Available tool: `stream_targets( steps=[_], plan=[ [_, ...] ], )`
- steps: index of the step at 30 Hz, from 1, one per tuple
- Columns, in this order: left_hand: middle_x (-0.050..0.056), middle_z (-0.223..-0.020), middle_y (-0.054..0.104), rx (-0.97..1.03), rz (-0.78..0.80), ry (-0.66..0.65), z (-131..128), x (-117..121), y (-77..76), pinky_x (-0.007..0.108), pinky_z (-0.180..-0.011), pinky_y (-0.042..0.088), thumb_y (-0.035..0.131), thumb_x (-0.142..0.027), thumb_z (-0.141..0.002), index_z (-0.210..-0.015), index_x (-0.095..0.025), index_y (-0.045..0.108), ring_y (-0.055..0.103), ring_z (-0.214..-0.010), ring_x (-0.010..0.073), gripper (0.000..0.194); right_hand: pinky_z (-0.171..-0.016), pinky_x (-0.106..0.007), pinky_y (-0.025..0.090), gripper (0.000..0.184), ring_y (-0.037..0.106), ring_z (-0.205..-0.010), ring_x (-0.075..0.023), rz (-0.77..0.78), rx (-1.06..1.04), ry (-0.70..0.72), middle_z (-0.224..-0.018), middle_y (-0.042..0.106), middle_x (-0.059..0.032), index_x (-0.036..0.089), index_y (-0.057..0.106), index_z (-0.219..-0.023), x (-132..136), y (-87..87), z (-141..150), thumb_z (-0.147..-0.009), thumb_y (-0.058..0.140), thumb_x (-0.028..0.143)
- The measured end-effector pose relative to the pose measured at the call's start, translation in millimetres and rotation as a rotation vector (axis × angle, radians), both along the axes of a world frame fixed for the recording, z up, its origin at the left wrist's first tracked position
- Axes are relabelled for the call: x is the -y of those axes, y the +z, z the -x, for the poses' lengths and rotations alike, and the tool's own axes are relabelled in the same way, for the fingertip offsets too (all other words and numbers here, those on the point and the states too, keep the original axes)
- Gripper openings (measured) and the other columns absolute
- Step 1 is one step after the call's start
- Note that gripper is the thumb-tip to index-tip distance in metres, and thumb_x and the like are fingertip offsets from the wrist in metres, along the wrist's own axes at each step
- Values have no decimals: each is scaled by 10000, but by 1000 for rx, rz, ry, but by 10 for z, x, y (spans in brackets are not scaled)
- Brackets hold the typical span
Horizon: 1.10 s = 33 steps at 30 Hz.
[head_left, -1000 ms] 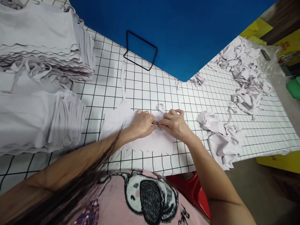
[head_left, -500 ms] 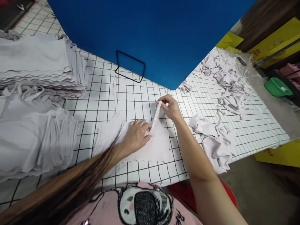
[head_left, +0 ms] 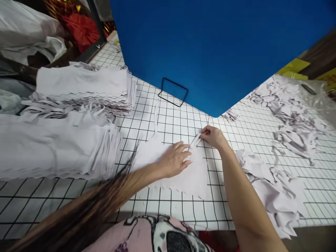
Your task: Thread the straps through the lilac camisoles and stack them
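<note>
A pale, nearly white garment piece [head_left: 168,182] with thin straps lies flat on the grid-patterned table. My left hand [head_left: 175,159] rests flat on its upper part, fingers spread toward the right strap. Between thumb and fingers, my right hand [head_left: 212,136] pinches the end of that fabric strap [head_left: 195,140], which slants up from the garment. The other strap [head_left: 156,119] stretches loose up the table at the left. Strands of long dark hair hang across my left forearm.
Stacked garment pieces [head_left: 81,84] and a nearer stack [head_left: 52,143] fill the left side. Crumpled cloth [head_left: 275,189] lies right of my right arm, with scraps [head_left: 291,115] beyond. A large blue panel [head_left: 210,52] covers the far middle, a black wire frame [head_left: 173,91] at its edge.
The view has swung left, showing more of the stacks and bags. My right hand still pinches the strap, which now leans lower to the right; my left hand stays on the garment.
</note>
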<state>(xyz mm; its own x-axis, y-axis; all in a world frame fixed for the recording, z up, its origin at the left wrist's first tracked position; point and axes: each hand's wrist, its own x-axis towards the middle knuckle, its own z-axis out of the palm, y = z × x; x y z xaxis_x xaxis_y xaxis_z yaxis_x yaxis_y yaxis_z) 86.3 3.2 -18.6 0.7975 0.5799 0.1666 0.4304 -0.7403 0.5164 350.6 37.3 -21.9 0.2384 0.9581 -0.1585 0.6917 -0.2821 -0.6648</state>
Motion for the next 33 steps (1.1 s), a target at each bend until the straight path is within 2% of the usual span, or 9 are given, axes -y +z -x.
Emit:
stream_targets(
  steps=[4, 8, 13, 16, 20, 23, 27, 30, 33],
  plan=[
    [90, -1040, 635, -12, -23, 456, 342, -356, 166, 402, -875, 457, 524, -281, -926, -895, -174, 645, 555, -1019, 255, 165, -535, -247, 394, 292, 533, -568, -121, 116, -47, -55, -632, 634, 8, 191, 610, -746, 51, 114, -32, -638, 781, 402],
    [130, -1041, 621, -152, 15, 754, 586, -666, 98, 438, -847, 446, 658, -359, -821, -869, -168, 631, 539, -1047, 325, 199, -590, -277, 414, 204, 574, -653, -166, 65, 0, -157, -732, 666, -36, 190, 636, -771, 80, 330, 108, -646, 747, 307],
    [70, -951, 688, -42, 180, 715, 587, -759, -30, 428, -886, 432, 648, -259, -793, -757, -200, 638, 570, -1034, 297, 69, -594, -275, 396, 214, 567, -723, -179, -28, -51, -136, -859, 676, -65, 198, 636, -842, 11, 506, 825, -808, 584, 403],
    [30, -877, 715, 24, 202, 651, 578, -740, -29, 374, -867, 448, 629, -243, -799, -740, -211, 643, 607, -964, 248, 69, -525, -256, 357, 320, 511, -607, -141, 123, -241, 47, -732, 650, -39, 187, 623, -714, -152, 421, 1389, -781, 635, 500],
    [7, -852, 730, 109, 217, 598, 606, -708, -29, 317, -830, 468, 592, -252, -829, -770, -214, 664, 633, -906, 205, 101, -431, -242, 225, 399, 301, -443, -81, 261, -446, 158, -472, 415, 45, 188, 511, -592, -456, 276, 1828, -780, 645, 514],
    [8, -829, 731, 139, 234, 601, 614, -696, -54, 327, -828, 474, 615, -261, -809, -761, -216, 677, 643, -874, 207, 91, -425, -233, 172, 348, 201, -433, -67, 284, -597, 217, -442, 257, 101, 203, 483, -642, -607, 327, 1878, -765, 673, 468],
    [32, -844, 730, 165, 256, 610, 604, -686, -88, 357, -834, 476, 601, -241, -797, -777, -210, 688, 646, -848, 215, 94, -450, -212, 173, 325, 166, -456, -58, 158, -782, 280, -500, 212, 110, 192, 574, -805, -511, 632, 1696, -793, 666, 504],
    [29, -811, 721, 204, 262, 617, 600, -687, -120, 350, -793, 479, 597, -233, -793, -763, -202, 673, 639, -802, 208, 88, -457, -214, 248, 284, 290, -460, -63, -30, -863, 316, -536, 371, 76, 201, 614, -850, -193, 864, 1459, -824, 671, 477],
    [17, -766, 697, 254, 253, 624, 603, -703, -156, 331, -772, 476, 592, -202, -777, -725, -198, 646, 623, -762, 191, 74, -548, -249, 421, 232, 532, -605, -113, -32, -797, 443, -720, 618, -13, 210, 673, -912, 211, 933, 1242, -836, 684, 428]
  ],
)
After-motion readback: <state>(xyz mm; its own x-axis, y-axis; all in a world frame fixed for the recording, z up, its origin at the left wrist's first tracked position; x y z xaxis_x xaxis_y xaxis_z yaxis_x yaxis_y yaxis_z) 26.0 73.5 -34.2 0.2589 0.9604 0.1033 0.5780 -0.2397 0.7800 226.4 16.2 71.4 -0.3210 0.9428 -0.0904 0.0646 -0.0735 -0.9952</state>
